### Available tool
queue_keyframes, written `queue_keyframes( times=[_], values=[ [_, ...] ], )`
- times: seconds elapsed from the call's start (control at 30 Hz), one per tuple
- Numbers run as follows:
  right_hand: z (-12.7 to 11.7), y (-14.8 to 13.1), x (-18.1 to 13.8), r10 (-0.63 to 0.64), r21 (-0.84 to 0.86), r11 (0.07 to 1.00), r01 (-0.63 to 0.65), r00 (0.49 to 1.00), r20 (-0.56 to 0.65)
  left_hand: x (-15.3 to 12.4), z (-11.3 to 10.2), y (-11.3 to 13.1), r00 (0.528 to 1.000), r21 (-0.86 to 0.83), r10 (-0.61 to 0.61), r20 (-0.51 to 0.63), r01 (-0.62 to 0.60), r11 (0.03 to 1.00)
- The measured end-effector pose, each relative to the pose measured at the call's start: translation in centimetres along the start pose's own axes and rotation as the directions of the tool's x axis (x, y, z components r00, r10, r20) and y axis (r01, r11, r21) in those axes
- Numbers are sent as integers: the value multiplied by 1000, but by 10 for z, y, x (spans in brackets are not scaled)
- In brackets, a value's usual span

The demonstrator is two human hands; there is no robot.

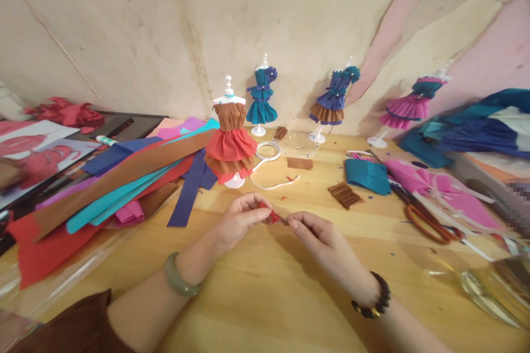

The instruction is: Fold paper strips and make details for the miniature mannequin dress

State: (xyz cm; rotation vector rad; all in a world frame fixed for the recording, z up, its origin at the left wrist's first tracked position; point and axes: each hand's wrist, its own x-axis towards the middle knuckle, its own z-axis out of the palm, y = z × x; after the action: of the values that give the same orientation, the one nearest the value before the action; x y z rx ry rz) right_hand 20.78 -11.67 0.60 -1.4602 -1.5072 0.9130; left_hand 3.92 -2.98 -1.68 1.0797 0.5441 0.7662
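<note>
Both my hands meet over the wooden table [256, 287] and pinch a small red piece of crepe paper [273, 215] between their fingertips. My left hand [238, 220] has its fingers closed on the left end of the piece. My right hand [314, 234] grips the right end. Just behind the hands stands a small mannequin in a brown and red paper dress [230, 143]. A green bangle sits on my left wrist, a dark bead bracelet on my right.
Coloured paper strips [116, 187] lie piled at the left. Three more dressed mannequins [261, 96] [334, 100] [414, 105] stand along the wall. A tape roll [268, 150], brown pleated bits [345, 194], teal paper [367, 175], orange-handled scissors [426, 220] and pink paper [447, 193] lie at the right.
</note>
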Motion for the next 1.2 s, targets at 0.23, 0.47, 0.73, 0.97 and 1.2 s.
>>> queue_keyframes(
  times=[0.23, 0.47, 0.73, 0.97, 1.2],
  values=[
    [-1, 0, 1, 9, -1, 1000, -9, 1000, -12, 0, -1, -2, 1000, -12, -1, 5, 1, 1000],
    [-23, 37, 13, -51, -490, 869, -65, 974, -220, 0, 2, -1, 1000, -19, -7, 4, 7, 1000],
    [-20, 37, 12, -385, -636, 750, 183, 902, -194, 0, 6, -1, 993, 122, -52, -106, 65, 990],
    [18, 20, -2, -408, -319, 883, 343, 899, -161, -1, 9, -2, 999, 245, -30, -28, 36, 969],
    [16, 29, -2, -433, -380, 867, 323, 865, -253, -1, 9, -1, 999, 275, -11, -45, 23, 961]
  ],
)
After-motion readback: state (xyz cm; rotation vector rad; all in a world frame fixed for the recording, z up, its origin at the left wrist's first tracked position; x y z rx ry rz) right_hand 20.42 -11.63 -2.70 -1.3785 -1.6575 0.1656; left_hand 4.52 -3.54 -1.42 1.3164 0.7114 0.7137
